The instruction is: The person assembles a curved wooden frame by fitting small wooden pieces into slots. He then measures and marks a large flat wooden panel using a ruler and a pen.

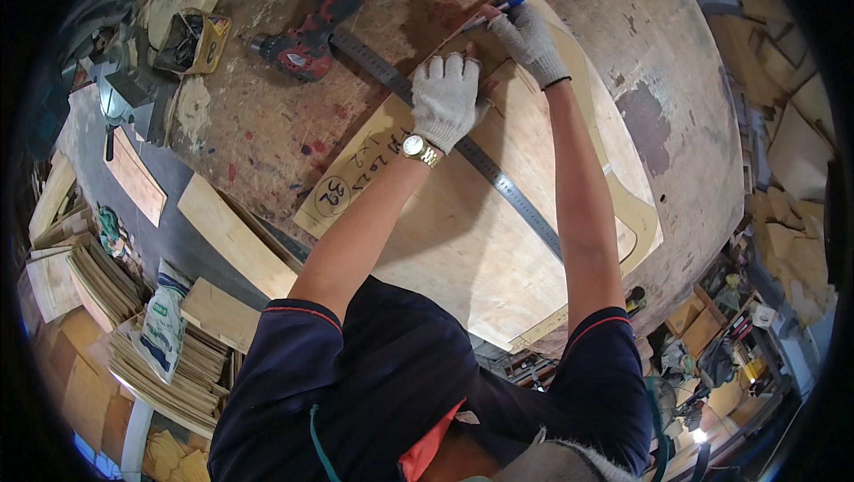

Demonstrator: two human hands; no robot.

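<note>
My left hand (446, 98), in a grey knit glove with bare fingertips and a gold watch at the wrist, rests spread on the far part of a pale plywood sheet (445, 251). Under it passes a long steel ruler (507, 187), lying slantwise across the sheet and onto the bench. My right hand (530, 42), gloved the same way, is closed around a pen (509, 4) with a blue end. The pen slants down left toward the sheet's far edge; its tip is hard to make out. Along the right lies a curved tan template (633, 213). Handwriting marks the left strip.
A red and black cordless drill (311, 37) lies on the worn workbench (267, 140), left of the ruler. Farther left stands a yellow tray (211, 42) of small parts. Stacked thin boards (169, 366) and a white bag (167, 317) sit low left; wood offcuts (796, 148) are at right.
</note>
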